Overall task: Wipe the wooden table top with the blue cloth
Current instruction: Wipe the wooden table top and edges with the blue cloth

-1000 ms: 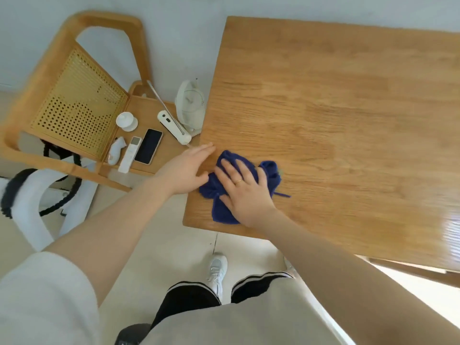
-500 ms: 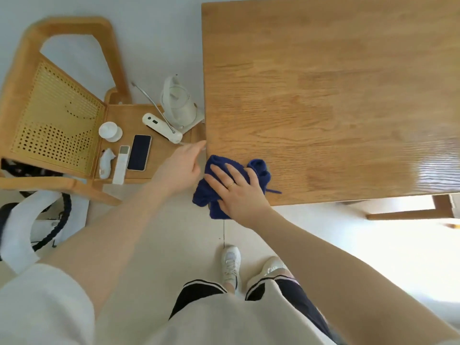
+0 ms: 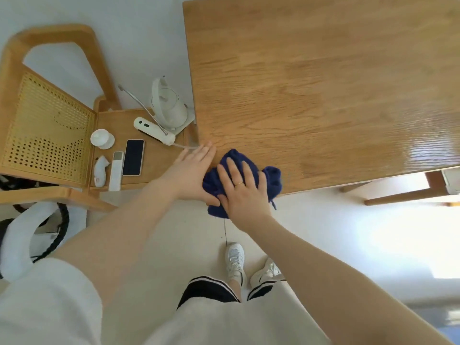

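Observation:
The blue cloth [image 3: 271,179] lies bunched at the near left corner of the wooden table top [image 3: 311,95], part of it hanging past the near edge. My right hand [image 3: 242,192] presses flat on the cloth with straight, spread fingers. My left hand [image 3: 191,175] lies flat at the table's left corner, fingers straight, its thumb side against the cloth's left edge. Most of the cloth is hidden under my right hand.
A wooden chair [image 3: 49,125] stands left of the table. On its seat are a white kettle [image 3: 169,108], a white handheld device [image 3: 154,130], a phone [image 3: 133,157], a remote [image 3: 116,170] and a small white lid [image 3: 102,138]. My shoes [image 3: 235,260] stand on the pale floor below.
Both hands and the cloth have slid toward the near left corner, so the cloth now overhangs the near edge. My view has shifted, showing more floor in front of the table.

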`<move>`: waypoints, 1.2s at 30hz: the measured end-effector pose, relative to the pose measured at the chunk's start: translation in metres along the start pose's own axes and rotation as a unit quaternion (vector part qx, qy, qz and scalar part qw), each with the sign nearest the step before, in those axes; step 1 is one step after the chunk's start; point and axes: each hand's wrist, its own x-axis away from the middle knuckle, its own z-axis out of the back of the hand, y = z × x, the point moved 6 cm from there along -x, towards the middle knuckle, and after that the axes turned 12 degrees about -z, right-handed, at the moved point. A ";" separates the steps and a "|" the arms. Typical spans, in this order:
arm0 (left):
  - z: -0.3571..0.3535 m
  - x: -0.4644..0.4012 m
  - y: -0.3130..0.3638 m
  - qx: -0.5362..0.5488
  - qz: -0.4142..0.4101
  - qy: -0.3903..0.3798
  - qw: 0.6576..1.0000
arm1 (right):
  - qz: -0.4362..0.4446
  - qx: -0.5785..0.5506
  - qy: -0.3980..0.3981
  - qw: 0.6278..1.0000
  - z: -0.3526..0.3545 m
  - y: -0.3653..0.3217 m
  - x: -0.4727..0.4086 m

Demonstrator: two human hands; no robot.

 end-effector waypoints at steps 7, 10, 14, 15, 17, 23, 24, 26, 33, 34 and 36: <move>-0.004 -0.006 0.012 -0.020 0.036 0.029 0.999 | 0.033 -0.012 0.042 0.999 0.005 0.047 -0.016; 0.000 -0.011 0.020 0.050 0.089 0.079 0.992 | -0.036 -0.029 0.032 0.998 0.005 0.096 -0.029; -0.005 -0.016 0.026 0.016 0.095 0.040 0.994 | -0.161 -0.036 0.042 0.985 0.011 0.141 -0.041; -0.007 -0.016 0.025 0.002 0.095 0.034 0.995 | -0.205 -0.046 0.035 0.977 0.013 0.141 -0.042; -0.011 -0.014 0.025 -0.004 0.099 0.037 0.994 | -0.286 -0.091 -0.002 0.954 0.008 0.128 -0.041; -0.007 -0.019 0.037 0.058 0.093 0.052 0.993 | -0.120 -0.059 0.001 0.991 0.005 0.057 -0.015; -0.004 -0.022 0.043 0.074 0.073 0.060 0.993 | -0.100 -0.058 0.002 0.993 0.003 0.061 -0.015; 0.003 -0.030 0.057 0.093 0.037 0.084 0.991 | -0.043 -0.062 0.014 0.997 0.002 0.073 -0.018; 0.017 -0.083 0.116 0.112 0.002 0.137 0.984 | -0.051 -0.083 0.032 0.995 0.006 0.171 -0.041; 0.019 -0.093 0.127 0.109 -0.008 0.143 0.984 | -0.059 -0.085 0.037 0.994 0.007 0.190 -0.044; 0.024 -0.113 0.152 0.095 -0.023 0.150 0.984 | -0.075 -0.080 0.040 0.993 0.009 0.230 -0.052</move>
